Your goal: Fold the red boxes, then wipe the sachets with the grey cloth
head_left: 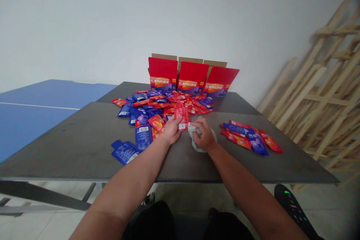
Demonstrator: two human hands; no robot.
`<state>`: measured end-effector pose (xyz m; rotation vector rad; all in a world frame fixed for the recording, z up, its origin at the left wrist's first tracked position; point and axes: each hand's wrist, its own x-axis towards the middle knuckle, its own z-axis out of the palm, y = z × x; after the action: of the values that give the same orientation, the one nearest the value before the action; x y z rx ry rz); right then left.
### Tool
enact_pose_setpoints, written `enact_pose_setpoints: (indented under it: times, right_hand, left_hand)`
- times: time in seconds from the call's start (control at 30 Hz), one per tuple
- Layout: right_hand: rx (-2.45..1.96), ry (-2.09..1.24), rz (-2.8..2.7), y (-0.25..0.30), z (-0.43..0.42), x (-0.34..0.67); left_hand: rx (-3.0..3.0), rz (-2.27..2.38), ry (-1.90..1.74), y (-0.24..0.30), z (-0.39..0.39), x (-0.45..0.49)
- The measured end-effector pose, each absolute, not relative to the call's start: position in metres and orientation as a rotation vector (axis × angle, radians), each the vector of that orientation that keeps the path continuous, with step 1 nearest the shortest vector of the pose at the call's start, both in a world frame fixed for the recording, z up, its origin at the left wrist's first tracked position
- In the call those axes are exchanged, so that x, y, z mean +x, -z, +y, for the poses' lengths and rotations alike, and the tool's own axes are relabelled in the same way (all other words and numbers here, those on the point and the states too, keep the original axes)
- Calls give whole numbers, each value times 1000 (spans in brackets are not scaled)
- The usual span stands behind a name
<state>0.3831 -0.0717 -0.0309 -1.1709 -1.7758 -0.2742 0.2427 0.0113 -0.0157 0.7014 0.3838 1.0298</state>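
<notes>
My left hand point(172, 130) is closed on a red pouch point(181, 117), held upright with its printed side and barcode facing me. Just to the right, my right hand point(204, 135) grips a crumpled pale grey cloth point(194, 137), its edge close to the pouch's lower right side. Behind my hands spreads a heap of red and blue pouches point(140, 114). A blue pouch point(143, 137) and another blue pouch point(125, 152) lie left of my left forearm. Off to the right of the cloth is a smaller pile of red and blue pouches point(255, 140).
Three open red and blue cartons point(193, 78) stand in a row at the back of the dark grey table point(84, 146). A blue table with a white line point(42, 108) adjoins on the left. Wooden frames point(323, 93) lean against the wall at right.
</notes>
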Motion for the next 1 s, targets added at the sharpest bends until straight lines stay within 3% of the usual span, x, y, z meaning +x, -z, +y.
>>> enact_pose_setpoints:
  times: [0.2, 0.73, 1.0]
  right_hand:
    - [-1204, 290, -1974, 36, -67, 383]
    - [-1428, 371, -1409, 36, -58, 402]
    - [-1493, 396, -1150, 33, -52, 407]
  left_hand:
    - [865, 373, -944, 19, 2, 246]
    - [1126, 417, -636, 22, -5, 242]
    - [988, 438, -641, 14, -6, 241]
